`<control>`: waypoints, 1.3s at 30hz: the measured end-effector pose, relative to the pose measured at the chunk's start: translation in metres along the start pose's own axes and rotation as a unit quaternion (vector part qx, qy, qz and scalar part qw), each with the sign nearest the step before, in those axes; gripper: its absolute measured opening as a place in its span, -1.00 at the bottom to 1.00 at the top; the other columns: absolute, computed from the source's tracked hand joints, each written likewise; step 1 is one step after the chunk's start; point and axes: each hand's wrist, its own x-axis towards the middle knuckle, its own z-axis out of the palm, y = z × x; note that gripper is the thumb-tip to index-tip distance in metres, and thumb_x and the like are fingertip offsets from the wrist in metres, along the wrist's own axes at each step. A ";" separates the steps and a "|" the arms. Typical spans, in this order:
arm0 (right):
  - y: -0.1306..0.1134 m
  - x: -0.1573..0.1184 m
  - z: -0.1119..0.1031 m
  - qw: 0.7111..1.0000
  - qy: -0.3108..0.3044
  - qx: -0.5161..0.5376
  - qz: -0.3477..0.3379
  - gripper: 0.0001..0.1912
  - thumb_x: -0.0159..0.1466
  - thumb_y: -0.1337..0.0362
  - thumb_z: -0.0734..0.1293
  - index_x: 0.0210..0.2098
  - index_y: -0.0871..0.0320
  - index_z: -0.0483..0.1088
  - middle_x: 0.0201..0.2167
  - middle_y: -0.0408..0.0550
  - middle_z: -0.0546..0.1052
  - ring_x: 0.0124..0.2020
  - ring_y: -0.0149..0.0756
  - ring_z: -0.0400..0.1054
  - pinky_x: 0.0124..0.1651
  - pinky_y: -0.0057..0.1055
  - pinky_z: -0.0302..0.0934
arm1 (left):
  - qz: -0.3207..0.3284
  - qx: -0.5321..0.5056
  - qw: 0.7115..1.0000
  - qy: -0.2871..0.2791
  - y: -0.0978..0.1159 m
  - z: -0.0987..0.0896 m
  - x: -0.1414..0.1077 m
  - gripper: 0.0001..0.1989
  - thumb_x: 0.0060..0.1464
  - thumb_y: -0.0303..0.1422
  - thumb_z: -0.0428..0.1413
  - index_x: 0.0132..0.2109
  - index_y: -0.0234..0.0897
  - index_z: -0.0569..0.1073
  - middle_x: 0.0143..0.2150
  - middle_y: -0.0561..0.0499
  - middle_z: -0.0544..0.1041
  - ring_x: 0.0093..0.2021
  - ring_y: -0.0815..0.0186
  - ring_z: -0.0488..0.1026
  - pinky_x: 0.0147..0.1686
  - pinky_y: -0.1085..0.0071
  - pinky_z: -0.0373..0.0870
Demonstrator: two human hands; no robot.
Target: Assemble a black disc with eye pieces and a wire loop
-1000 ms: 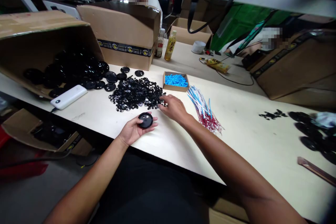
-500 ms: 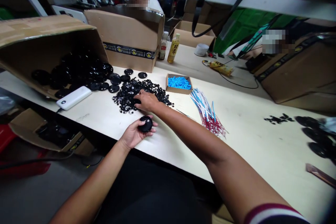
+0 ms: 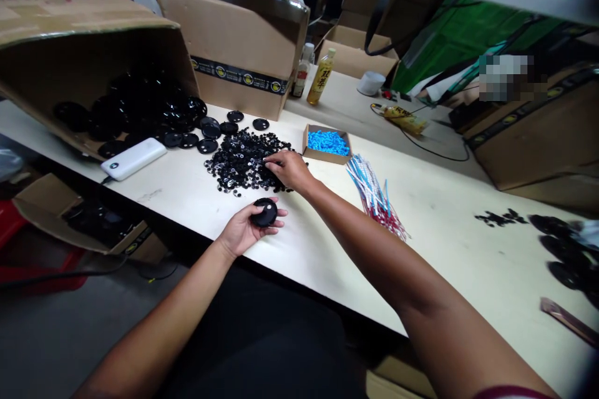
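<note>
My left hand (image 3: 246,227) holds a round black plastic disc (image 3: 264,212) near the table's front edge, thumb on top and fingers beneath. Over the right part of a pile of small black plastic pieces (image 3: 238,159), my right hand (image 3: 287,169) has its thumb and forefinger pinched together. Whatever lies between those fingertips is too small to make out. Several more black discs (image 3: 210,129) are scattered behind the pile and spill from a tipped cardboard box (image 3: 107,15).
A white power bank (image 3: 134,159) lies left of the pile. Right of it are a small box of blue pieces (image 3: 327,143) and a bundle of wires (image 3: 372,190). Bottles (image 3: 321,76) stand behind. More black parts (image 3: 503,218) lie far right. Two people are across the table.
My right hand has drawn back from the middle of the pile to its right side, fingers now pinched. The left hand keeps the disc. The view has shifted slightly.
</note>
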 end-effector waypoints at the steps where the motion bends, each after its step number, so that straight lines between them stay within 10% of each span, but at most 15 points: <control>1: 0.001 -0.002 0.001 1.000 0.010 0.025 0.012 -0.80 0.39 0.33 0.43 -0.06 0.10 0.71 0.03 0.01 0.69 0.11 -0.11 0.52 0.26 -0.24 0.27 | 0.000 -0.002 1.000 0.000 0.000 0.000 0.000 -0.47 0.28 -0.44 0.09 0.36 -0.49 0.38 0.05 -0.38 0.71 -0.13 0.07 0.74 -0.18 0.32 0.66; 10: 0.010 -0.017 0.004 0.947 0.058 0.250 0.191 -0.88 0.25 0.32 0.53 -0.23 0.22 0.62 -0.48 -0.14 0.59 -0.58 -0.43 0.37 -0.47 -0.49 0.36 | 0.004 -0.003 1.000 0.000 0.000 0.005 0.002 -0.49 0.30 -0.47 0.04 0.36 -0.49 0.35 0.10 -0.42 0.69 0.00 0.01 0.73 -0.09 0.28 0.67; 27: 0.025 -0.035 0.008 0.933 0.127 0.252 0.222 -0.82 0.21 0.28 0.39 -0.25 0.18 0.62 -0.41 -0.10 0.62 -0.52 -0.34 0.47 -0.53 -0.51 0.31 | -0.003 0.001 1.000 -0.001 -0.001 0.002 0.003 -0.49 0.29 -0.46 0.08 0.34 -0.50 0.38 0.10 -0.42 0.69 -0.03 0.02 0.73 -0.09 0.28 0.67; 34: 0.018 -0.040 -0.005 0.960 0.147 0.165 0.174 -0.84 0.14 0.35 0.43 -0.30 0.13 0.65 -0.25 -0.06 0.70 -0.16 -0.20 0.56 -0.12 -0.41 0.42 | -0.001 0.004 1.000 -0.006 0.000 0.005 0.002 -0.54 0.28 -0.47 0.08 0.29 -0.47 0.43 0.09 -0.39 0.70 -0.05 0.04 0.74 -0.09 0.29 0.67; 39: 0.020 -0.038 -0.010 0.961 0.118 0.169 0.184 -0.92 0.13 0.29 0.50 -0.37 0.16 0.64 -0.44 -0.11 0.64 -0.44 -0.31 0.47 -0.35 -0.45 0.33 | -0.003 0.006 1.000 -0.013 -0.001 0.002 0.002 -0.50 0.28 -0.46 0.09 0.34 -0.46 0.41 0.10 -0.38 0.70 -0.03 0.02 0.73 -0.07 0.26 0.66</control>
